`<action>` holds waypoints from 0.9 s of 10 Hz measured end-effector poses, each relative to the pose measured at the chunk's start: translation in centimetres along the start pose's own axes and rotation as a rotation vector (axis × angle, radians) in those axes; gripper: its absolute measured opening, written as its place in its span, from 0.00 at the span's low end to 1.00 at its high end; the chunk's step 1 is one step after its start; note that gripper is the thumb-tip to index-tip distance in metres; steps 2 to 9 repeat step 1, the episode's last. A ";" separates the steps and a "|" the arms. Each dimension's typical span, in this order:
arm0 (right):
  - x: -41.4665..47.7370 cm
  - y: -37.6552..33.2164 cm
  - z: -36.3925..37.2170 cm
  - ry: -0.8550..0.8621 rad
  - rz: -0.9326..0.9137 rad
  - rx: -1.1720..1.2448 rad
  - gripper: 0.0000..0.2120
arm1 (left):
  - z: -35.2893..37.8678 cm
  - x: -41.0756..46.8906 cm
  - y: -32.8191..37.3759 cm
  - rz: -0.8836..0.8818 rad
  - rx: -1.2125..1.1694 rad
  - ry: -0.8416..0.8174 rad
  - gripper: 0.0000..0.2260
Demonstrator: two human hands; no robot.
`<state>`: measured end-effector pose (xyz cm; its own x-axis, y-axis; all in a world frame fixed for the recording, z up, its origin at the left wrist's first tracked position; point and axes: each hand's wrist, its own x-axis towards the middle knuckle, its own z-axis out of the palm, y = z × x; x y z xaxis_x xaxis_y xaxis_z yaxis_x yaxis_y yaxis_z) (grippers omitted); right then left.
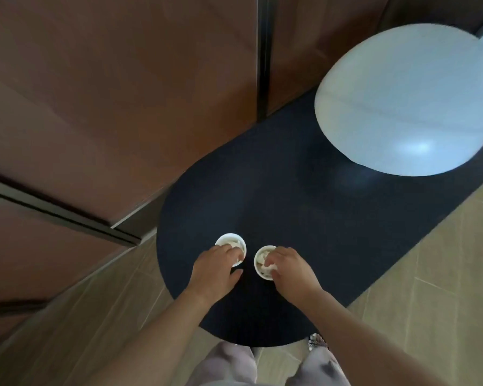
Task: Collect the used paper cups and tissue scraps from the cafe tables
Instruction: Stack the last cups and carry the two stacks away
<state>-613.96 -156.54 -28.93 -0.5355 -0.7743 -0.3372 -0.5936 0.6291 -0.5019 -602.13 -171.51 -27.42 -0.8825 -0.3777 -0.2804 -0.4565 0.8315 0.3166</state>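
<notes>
Seen from the head camera, two small white paper cups stand upright on the near end of a dark oval table (262, 190), close together but not touching. The left cup (219, 242) lies under the fingertips of the left hand (216, 270), and the right cup (263, 275) lies under the fingertips of the right hand (293, 270). Each has a round open mouth and a thin pale rim. Crumpled tissue (232, 242) fills the left cup, off-white and creased, and a second wad (262, 257) sits in the right one.

Both bare forearms reach forward from the bottom of the view, palms down. The left hand's fingers bend down over the near rim of its cup and cover that side. Its thumb sticks out to the side, just short of the cup's wall, and I cannot tell whether this hand really has a grip. The right hand's fingers curl over the near rim of its cup with the thumb tucked under them. A sliver of white shows between thumb and fingers, so this hand grips the cup at its rim, though whether tissue is pinched too is unclear.

Beyond the right hand, well apart, a white round top (402, 101) overlaps the table's far end. Brown wall panels (109, 93) rise beyond the left hand. Below the forearms are pale trousers (229, 363), a shoe (315, 339) and a tan tiled floor (430, 274).
</notes>
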 end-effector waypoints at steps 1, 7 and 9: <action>-1.0 0.3 -1.9 0.033 -0.109 0.022 0.11 | -0.5 -1.2 2.5 -0.101 -0.032 0.074 0.12; -1.0 0.3 -1.9 0.033 -0.109 0.022 0.11 | -0.5 -1.2 2.5 -0.101 -0.032 0.074 0.12; -1.0 0.3 -1.9 0.033 -0.109 0.022 0.11 | -0.5 -1.2 2.5 -0.101 -0.032 0.074 0.12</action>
